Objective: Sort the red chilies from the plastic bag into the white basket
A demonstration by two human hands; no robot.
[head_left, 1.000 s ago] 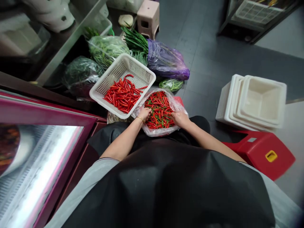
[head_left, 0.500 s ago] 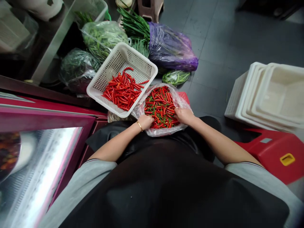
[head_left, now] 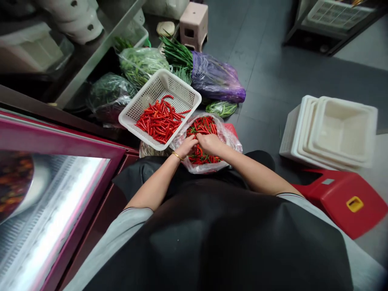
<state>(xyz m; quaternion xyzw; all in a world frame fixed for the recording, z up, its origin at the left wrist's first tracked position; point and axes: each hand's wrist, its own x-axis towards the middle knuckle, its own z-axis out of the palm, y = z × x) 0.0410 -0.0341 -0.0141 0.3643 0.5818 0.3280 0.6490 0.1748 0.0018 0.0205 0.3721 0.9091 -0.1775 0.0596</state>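
A clear plastic bag (head_left: 232, 141), its mouth spread open, holds red chili peppers with green stems (head_left: 204, 125) in front of my lap. Over it my left hand (head_left: 187, 146), with a gold bracelet at the wrist, meets my right hand (head_left: 209, 143). The fingertips of both are pinched together around a chili pepper, largely hidden by the fingers. Touching the bag on the left is a white perforated basket (head_left: 133, 106), where red chili peppers without visible stems (head_left: 159, 123) lie in a heap.
Bagged greens (head_left: 142, 64) and a purple bag of long green stalks (head_left: 216, 79) lie behind the basket. A small stool (head_left: 194, 24) stands farther back. Stacked white bins (head_left: 342, 129) and a red plastic object (head_left: 348, 202) are at right. A lit display case (head_left: 60, 194) borders the left.
My right hand has moved left from the bag's right side to meet my left hand over the chilies. The camera view has shifted, showing more of the far floor and a shelf.
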